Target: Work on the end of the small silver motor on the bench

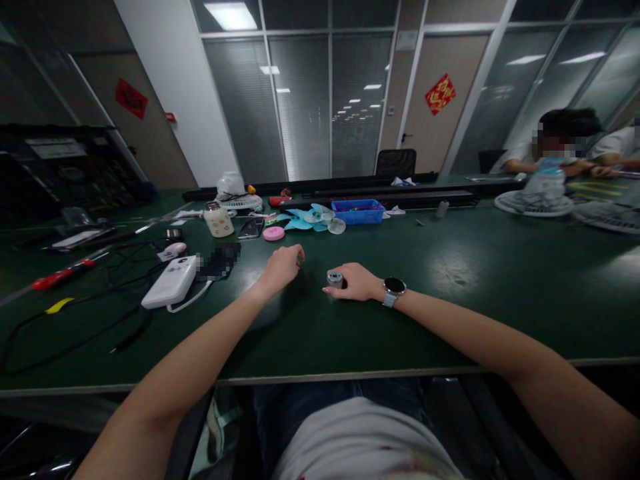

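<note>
My right hand (356, 283) has its thumb and fingers wrapped round a small grey metal cylinder (335, 279). The cylinder stands upright at the tabletop, its top face showing dark holes. To the left, my left hand (283, 268) hovers just above the table, apart from the cylinder. Its fingers are loosely bent with nothing visible in them; their undersides are hidden. Beyond the hands lie light-blue fan blades (306, 218), a round pink object (273, 233) and a blue plastic basket (358, 212).
A white power bank (171, 283) with a cable, black cords and a red-handled screwdriver (63, 274) lie on the left. A cream cup (219, 220) stands behind them. Fan parts (535, 200) sit at the far right, near co-workers. The table's front edge (330, 376) runs before me.
</note>
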A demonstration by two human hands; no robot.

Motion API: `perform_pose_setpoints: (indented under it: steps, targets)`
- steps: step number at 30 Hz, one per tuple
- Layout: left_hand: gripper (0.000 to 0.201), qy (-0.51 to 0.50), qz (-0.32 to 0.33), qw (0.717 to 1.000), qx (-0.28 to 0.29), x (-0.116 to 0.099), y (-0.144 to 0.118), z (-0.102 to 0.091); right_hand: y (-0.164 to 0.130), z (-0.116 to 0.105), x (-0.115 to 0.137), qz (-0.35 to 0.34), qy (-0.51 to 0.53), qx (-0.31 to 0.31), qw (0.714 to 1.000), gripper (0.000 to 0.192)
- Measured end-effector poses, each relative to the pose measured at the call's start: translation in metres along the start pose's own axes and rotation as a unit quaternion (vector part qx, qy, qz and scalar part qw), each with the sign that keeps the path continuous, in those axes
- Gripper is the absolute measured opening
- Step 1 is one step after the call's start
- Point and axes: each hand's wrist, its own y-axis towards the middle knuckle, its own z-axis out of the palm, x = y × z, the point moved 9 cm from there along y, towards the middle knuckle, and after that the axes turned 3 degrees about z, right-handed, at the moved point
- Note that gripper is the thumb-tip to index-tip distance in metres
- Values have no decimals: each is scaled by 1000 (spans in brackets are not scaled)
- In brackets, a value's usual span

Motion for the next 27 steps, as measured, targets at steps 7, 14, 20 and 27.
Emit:
perform_pose_setpoints:
  steps: [7, 14, 20, 27]
  targets:
    - [33, 38, -24, 999, 29, 1, -1, 3, 1, 2, -2, 2, -6, -5, 1000, 40]
    - [35, 65, -20, 997, 37, -2, -2, 3, 0, 1, -1, 1, -1, -2, 1000, 40]
    - [39, 72, 1, 997, 38, -8, -3, 3, 0, 0, -1, 4, 6, -2, 1000, 41]
    - [43, 73, 14, 996, 40, -12, -2, 4, 0, 0, -1, 3, 9, -6, 1000, 40]
